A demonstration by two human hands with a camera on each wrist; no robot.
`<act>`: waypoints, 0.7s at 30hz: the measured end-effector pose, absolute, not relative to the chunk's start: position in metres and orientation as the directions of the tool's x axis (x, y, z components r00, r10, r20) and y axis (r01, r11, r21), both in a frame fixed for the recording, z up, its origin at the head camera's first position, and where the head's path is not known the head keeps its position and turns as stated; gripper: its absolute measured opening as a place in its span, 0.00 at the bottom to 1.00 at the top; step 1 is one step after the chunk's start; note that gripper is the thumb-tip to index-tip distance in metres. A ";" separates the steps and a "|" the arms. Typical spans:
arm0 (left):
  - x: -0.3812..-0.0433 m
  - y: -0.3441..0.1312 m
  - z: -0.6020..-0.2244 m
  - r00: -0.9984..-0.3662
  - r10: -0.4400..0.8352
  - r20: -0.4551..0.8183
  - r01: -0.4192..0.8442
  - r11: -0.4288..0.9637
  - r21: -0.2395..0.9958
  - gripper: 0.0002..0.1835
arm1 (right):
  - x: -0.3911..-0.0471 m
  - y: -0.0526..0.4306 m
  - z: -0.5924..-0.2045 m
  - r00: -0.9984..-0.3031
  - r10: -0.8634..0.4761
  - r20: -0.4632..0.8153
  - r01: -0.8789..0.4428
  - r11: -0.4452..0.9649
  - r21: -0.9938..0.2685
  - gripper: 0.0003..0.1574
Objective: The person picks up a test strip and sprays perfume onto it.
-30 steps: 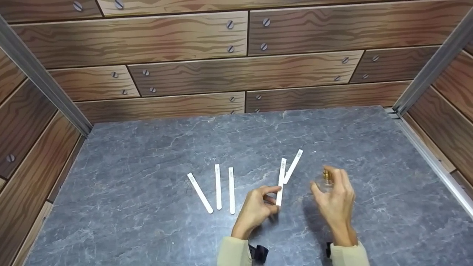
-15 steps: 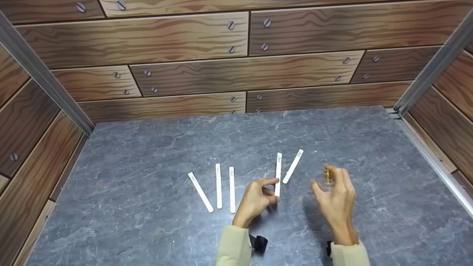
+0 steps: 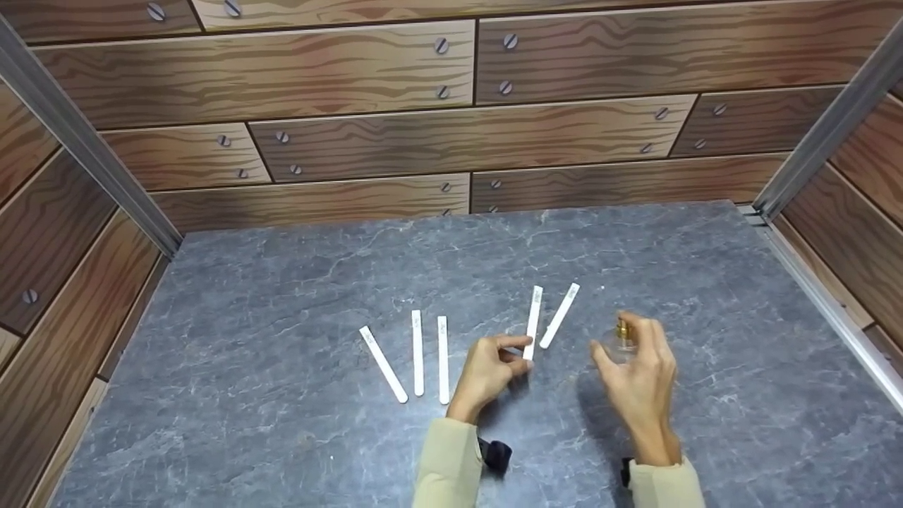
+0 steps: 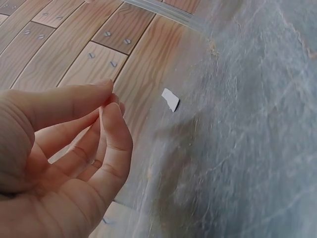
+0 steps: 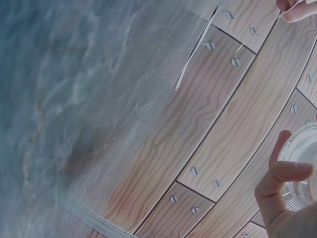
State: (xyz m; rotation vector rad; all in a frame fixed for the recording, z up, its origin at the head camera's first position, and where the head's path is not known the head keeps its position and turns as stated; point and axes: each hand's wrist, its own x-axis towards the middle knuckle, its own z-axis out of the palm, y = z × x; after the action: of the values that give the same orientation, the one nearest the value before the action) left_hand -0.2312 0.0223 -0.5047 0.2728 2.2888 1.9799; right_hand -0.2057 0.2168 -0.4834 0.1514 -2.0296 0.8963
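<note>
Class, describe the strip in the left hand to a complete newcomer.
Find the grey tabletop, then the left hand over it. The white strip whose near end it pinches is the only one held; the other four strips lie loose.

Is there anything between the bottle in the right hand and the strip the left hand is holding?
Only one loose white strip lies between them in the head view, on the table. The held strip looks raised above it, so nothing visible seems to block the clear bottle.
</note>
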 end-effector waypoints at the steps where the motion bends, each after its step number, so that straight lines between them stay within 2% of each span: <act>1: -0.232 0.023 -0.505 -0.979 0.201 0.040 0.068 0.135 0.989 0.18 | -0.206 0.217 -0.483 -0.600 0.222 0.768 -0.419 0.731 -0.539 0.33; 14: -0.244 0.028 -0.508 -0.988 0.138 0.074 0.102 0.212 0.972 0.05 | -0.206 0.219 -0.484 -0.590 0.236 0.772 -0.419 0.728 -0.542 0.32; 21: -0.248 0.029 -0.509 -0.993 0.098 0.068 0.091 0.263 0.961 0.02 | -0.206 0.219 -0.484 -0.589 0.221 0.777 -0.429 0.729 -0.533 0.32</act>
State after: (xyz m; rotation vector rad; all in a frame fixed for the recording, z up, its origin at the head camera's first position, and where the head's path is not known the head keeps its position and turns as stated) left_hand -0.2479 0.0290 -0.5085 0.1864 2.4919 1.8954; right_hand -0.2061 0.2187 -0.4842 0.1576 -2.0148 0.8966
